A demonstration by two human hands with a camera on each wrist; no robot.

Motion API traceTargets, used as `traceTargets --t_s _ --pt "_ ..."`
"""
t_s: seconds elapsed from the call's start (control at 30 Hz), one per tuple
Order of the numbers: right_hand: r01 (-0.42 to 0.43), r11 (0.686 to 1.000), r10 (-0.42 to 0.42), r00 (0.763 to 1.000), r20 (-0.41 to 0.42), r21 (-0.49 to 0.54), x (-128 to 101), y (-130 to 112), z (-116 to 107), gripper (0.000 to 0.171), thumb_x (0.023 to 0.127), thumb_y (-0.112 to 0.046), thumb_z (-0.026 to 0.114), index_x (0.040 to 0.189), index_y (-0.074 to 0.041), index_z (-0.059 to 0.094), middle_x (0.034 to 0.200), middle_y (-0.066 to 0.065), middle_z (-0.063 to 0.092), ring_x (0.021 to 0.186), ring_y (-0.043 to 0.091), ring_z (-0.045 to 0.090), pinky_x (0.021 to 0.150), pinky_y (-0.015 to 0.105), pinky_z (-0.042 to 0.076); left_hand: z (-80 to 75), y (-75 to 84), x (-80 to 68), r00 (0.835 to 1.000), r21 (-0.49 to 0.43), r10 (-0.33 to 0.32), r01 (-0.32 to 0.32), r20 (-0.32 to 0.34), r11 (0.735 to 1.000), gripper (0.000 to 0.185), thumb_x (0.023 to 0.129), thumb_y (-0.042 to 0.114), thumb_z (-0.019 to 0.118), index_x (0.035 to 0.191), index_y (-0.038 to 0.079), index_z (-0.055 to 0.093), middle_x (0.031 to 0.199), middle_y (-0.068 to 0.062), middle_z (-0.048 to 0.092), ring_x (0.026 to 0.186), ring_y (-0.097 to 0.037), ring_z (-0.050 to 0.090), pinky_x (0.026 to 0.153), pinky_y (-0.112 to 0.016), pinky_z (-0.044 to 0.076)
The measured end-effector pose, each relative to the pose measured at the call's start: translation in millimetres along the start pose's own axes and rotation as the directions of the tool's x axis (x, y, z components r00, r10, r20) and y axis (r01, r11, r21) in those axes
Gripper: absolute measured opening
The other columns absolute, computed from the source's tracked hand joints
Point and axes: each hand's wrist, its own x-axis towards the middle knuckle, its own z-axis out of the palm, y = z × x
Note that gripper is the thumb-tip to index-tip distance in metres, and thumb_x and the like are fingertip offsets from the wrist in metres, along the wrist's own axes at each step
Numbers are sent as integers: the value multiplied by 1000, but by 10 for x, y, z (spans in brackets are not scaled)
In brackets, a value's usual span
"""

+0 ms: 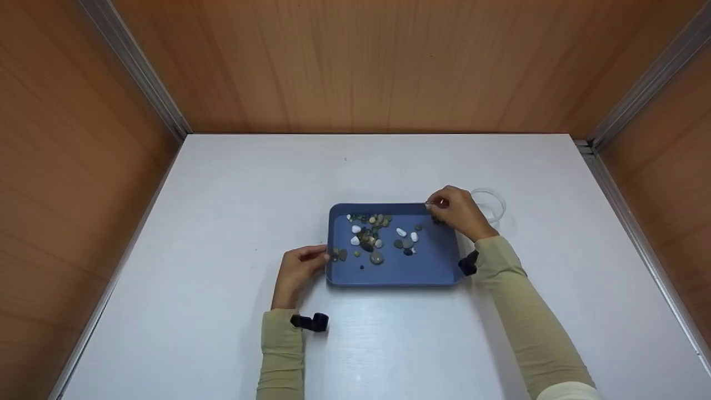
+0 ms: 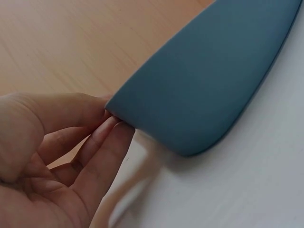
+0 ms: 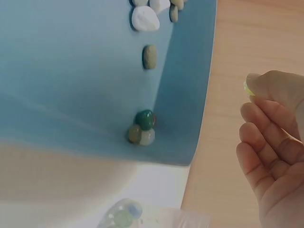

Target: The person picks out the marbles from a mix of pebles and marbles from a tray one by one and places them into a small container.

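A blue tray [image 1: 422,272] with pebbles and marbles in it lies on the white table. My left hand [image 1: 298,272] pinches its left rim; the left wrist view shows the thumb and fingertips [image 2: 124,127] on either side of the edge. Over the back right corner of the tray is my right hand [image 1: 456,214]. Between its thumb and finger it pinches a small yellow-green glass marble [image 3: 248,88], mostly hidden by the thumb. Several marbles [image 3: 145,119] sit together in the tray's corner, near a tan pebble [image 3: 149,57] and a white pebble [image 3: 145,18].
Just right of the tray stands a round clear container [image 1: 502,208]; the right wrist view shows marbles [image 3: 123,218] inside it. Wooden panels [image 1: 355,66] close off the back and both sides of the table [image 1: 222,183].
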Motion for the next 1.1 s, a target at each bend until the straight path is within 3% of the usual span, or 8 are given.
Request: traceTargets --t_s 0.3,1.1 --pt "1 1000 -1 1000 -25 -8 -35 115 -133 14 89 -10 67 99 -1 72 94 16 66 87 30 57 75 37 46 -9 -8 5 1000 -12 2 -2 2 1000 27 83 6 73 109 2 71 109 -13 68 95 -15 64 81 -25 55" --pt "-52 997 48 995 -82 -55 -205 418 -424 18 89 -9 67 103 1 70 95 18 66 86 28 58 76 39 48 0 -13 -12 1000 -11 -3 3 -2 1000 27 83 6 73 110 2 71 110 -12 68 95 -15 63 83 -25 54"
